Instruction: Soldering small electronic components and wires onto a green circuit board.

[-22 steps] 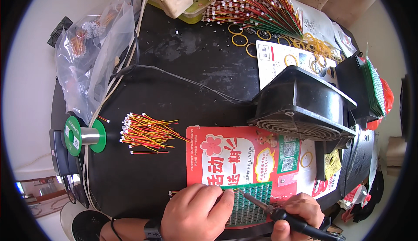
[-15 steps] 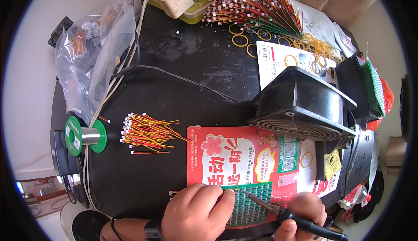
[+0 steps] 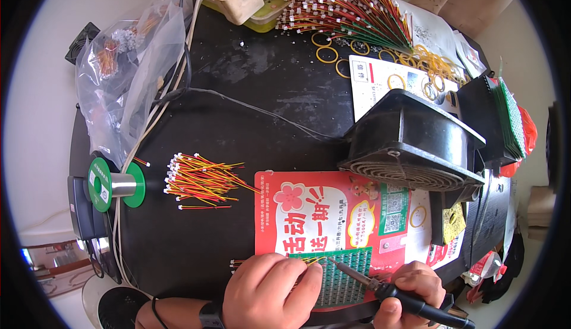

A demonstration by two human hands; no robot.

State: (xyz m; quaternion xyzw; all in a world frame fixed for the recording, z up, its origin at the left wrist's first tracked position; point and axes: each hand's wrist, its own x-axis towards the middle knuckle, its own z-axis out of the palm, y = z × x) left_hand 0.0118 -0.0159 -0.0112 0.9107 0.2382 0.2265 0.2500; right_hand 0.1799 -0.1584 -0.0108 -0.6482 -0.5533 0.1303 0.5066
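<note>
My right hand point(image 3: 416, 290) is wrapped round the black handle of a soldering iron point(image 3: 380, 288). The iron's tip points up and left, close to the wire ends over a green circuit board point(image 3: 345, 278). My left hand point(image 3: 270, 293) lies over the board's left part, fingers closed on a thin red-and-yellow wire lead point(image 3: 314, 260). Bare ends of this lead come out by the fingertips, and its white plug end sticks out at the hand's left. Whether tip and wire touch, I cannot tell. Under the board lies a red printed sheet point(image 3: 270, 210).
A pile of wire leads point(image 3: 199, 180) lies left, beside a green solder spool point(image 3: 128, 185). A black fan point(image 3: 416, 144) stands right of centre. Farther back are a wired board stack point(image 3: 351, 11), yellow rubber bands point(image 3: 437, 64) and a plastic bag point(image 3: 125, 91). Cables run down the left.
The iron's tip has shifted slightly up and left. More of the yellow wire ends shows beside my left fingertips. My right fingers, blurred before, now show clearly round the handle.
</note>
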